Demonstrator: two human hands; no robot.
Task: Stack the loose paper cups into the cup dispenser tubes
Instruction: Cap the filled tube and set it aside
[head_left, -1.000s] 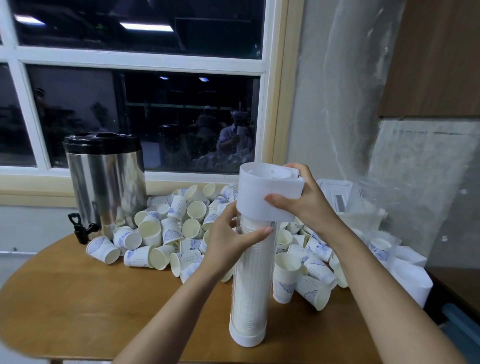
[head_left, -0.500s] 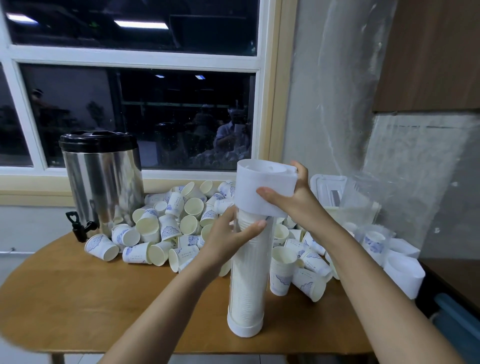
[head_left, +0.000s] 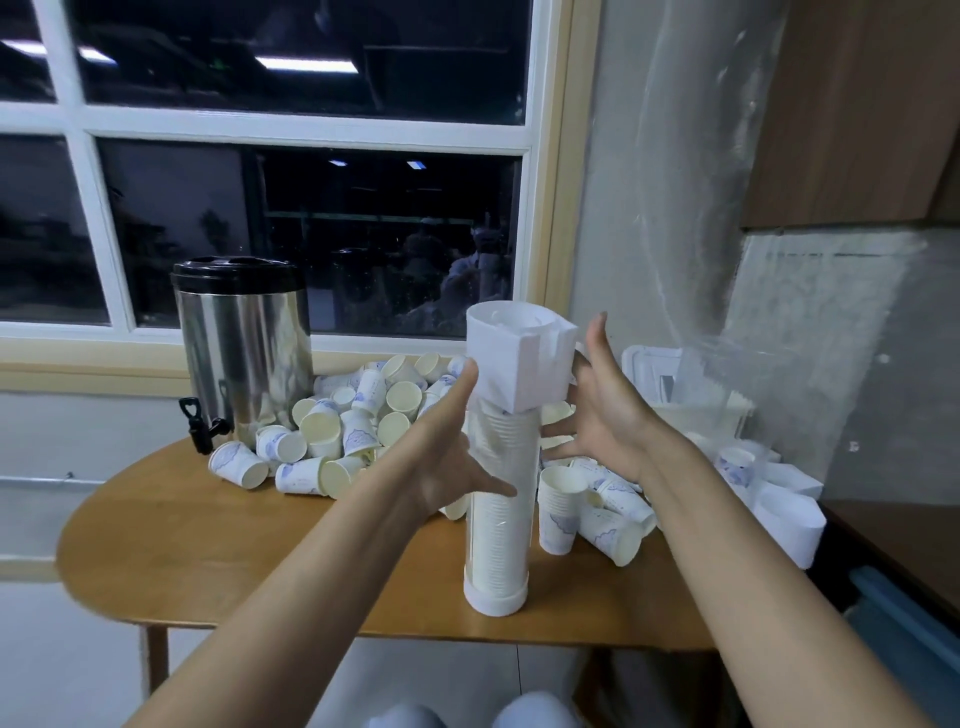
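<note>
1. Half a second ago I had the left hand (head_left: 452, 462) wrapped round the tube (head_left: 501, 457) and the right hand (head_left: 610, 415) gripping the white cap (head_left: 514, 364). Both have let go and now stand spread wide, fingers straight, holding nothing.
2. The tube stands upright on the counter (head_left: 208, 545) between the two hands. The cap sits on top, and nested cups (head_left: 496, 551) fill it from the base to just under the cap.
3. Loose cups (head_left: 358, 415) lie heaped beyond the left hand, with more below the right hand, just beside the tube. A steel urn (head_left: 244, 358) stands well to the left of the left hand.
4. I cannot tell whether the left thumb touches the tube. The right fingertips are partly hidden behind the cap. Beyond the right hand, whatever lies under the clear plastic (head_left: 727, 374) is hard to make out.
</note>
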